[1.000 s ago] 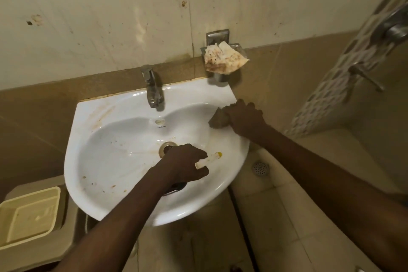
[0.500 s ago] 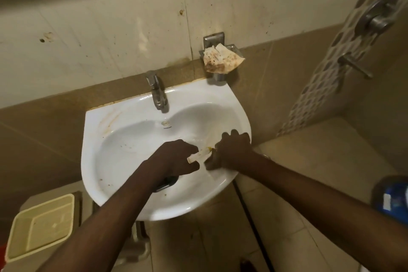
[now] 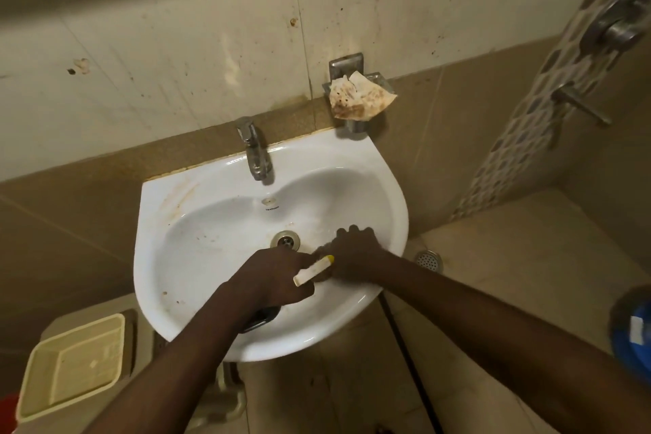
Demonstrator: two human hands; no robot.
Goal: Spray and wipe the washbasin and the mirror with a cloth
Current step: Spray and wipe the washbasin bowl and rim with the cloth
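Basin: glossy white ceramic, rounded, brown-stained at its left rim, fixed under a chrome tap. The right hand, fingers curled, presses a mostly hidden cloth inside the bowl beside the drain. The left hand grips a spray bottle, pale nozzle showing.

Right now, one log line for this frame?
left hand: holds spray nozzle | right hand: presses cloth in washbasin | phase: wiping

A tiled floor carries a beige bin beside the washbasin.
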